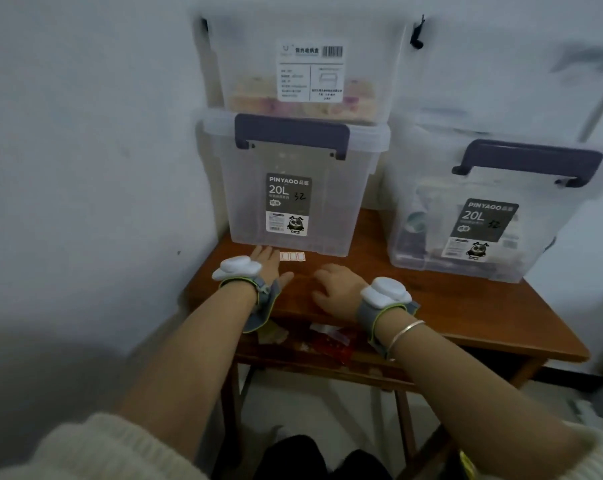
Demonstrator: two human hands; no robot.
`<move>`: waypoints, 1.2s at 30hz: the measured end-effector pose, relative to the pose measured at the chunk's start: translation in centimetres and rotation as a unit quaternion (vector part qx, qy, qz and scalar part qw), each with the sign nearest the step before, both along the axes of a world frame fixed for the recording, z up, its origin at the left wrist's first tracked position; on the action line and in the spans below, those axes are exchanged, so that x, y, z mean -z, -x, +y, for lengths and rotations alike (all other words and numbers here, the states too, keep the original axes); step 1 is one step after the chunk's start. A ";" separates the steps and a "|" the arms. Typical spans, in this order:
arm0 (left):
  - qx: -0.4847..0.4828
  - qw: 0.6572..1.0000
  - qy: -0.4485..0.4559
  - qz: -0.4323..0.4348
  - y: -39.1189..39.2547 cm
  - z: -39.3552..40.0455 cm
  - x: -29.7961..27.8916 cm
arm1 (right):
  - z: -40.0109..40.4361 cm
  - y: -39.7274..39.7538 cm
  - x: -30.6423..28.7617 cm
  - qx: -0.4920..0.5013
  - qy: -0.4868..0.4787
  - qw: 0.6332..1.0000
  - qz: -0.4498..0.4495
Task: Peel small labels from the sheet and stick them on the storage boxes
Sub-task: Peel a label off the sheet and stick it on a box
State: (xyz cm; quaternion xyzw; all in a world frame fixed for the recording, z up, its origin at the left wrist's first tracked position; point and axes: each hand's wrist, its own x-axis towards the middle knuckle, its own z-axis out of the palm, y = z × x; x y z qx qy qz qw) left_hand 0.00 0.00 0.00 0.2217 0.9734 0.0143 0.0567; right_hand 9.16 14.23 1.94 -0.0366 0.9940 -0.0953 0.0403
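A small white label sheet (293,257) with red-framed labels lies on the wooden table (466,306), just in front of the middle storage box (293,188). That clear box has a purple handle and a dark 20L sticker. A second clear box (307,64) is stacked on it, and a third one (483,216) stands to the right. My left hand (269,268) rests flat on the table, its fingers just left of the sheet. My right hand (334,289) lies palm down with spread fingers, a little below and right of the sheet. Neither hand holds anything.
A white wall closes off the left side and the back. Under the tabletop a lower shelf (314,344) holds red and clear wrappers. Both wrists carry grey straps with white devices. My dark-clothed knees show at the bottom edge.
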 end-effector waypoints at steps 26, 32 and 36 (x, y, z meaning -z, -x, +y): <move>0.110 0.989 -0.090 0.047 -3.4 -2.2 2.4 | 1.8 1.8 5.1 0.080 -0.006 0.996 0.022; 0.149 0.989 -0.011 -0.012 -4.9 -2.6 1.0 | 2.0 0.9 5.1 0.058 -0.015 0.998 0.012; 0.164 0.986 0.012 0.040 -5.9 -2.9 0.3 | 2.1 -0.2 4.9 0.045 -0.016 0.999 0.012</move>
